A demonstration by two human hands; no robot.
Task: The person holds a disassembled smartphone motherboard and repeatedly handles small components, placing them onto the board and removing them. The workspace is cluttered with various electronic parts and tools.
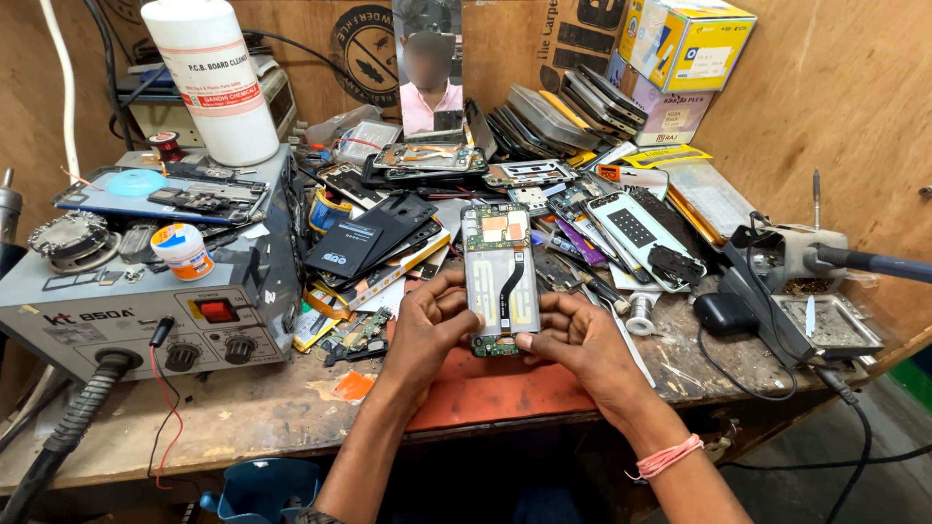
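An opened smartphone with its back cover off shows a circuit board at the top, a flat flex cable down the middle and a small green board at the bottom. I hold it upright over the red mat. My left hand grips its left edge, with the thumb against the side. My right hand grips its right edge and lower corner, thumb under the bottom. A pink thread band circles my right wrist.
A grey hot-air rework station with red switch and knobs stands at left, a white bottle on top. Phone frames, back covers and boards pile behind. A soldering stand sits right, yellow boxes at back.
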